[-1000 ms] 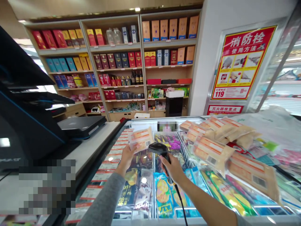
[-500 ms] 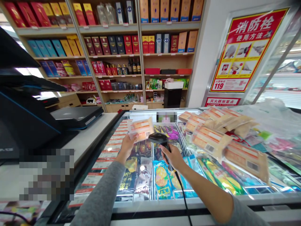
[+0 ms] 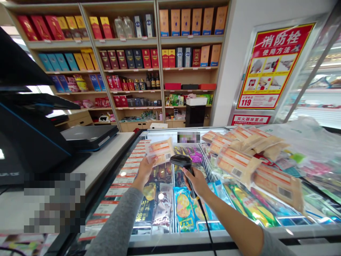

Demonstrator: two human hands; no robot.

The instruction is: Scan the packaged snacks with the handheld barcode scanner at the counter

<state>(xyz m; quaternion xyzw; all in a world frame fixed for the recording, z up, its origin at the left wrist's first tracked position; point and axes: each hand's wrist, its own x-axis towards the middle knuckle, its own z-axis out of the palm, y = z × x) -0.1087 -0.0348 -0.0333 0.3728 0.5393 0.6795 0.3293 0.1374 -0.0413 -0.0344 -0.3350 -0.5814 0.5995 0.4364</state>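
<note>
My left hand (image 3: 145, 170) grips the lower left edge of a clear plastic food packet (image 3: 159, 149) with orange print and a barcode at its lower right. My right hand (image 3: 196, 180) is wrapped round the handle of a black barcode scanner (image 3: 181, 160), whose head points left at the packet's barcode with a small gap between. The scanner's cord hangs down toward me. Both hands are over the glass top of a chest freezer (image 3: 160, 239). To the right, several similar packets (image 3: 237, 164) lie in a loose pile on the glass.
Bagged frozen goods (image 3: 183, 208) and wire baskets show beneath the glass. A clear plastic bag (image 3: 301, 138) lies behind the pile. At left, a counter (image 3: 117, 142) bears a dark scale (image 3: 90, 136) and a checkout machine (image 3: 26, 135). Shelves of boxes (image 3: 133, 58) stand behind.
The view has tilted slightly up, so the scene sits lower. The packet's barcode now shows more plainly beside the scanner head. Both hands keep their holds.
</note>
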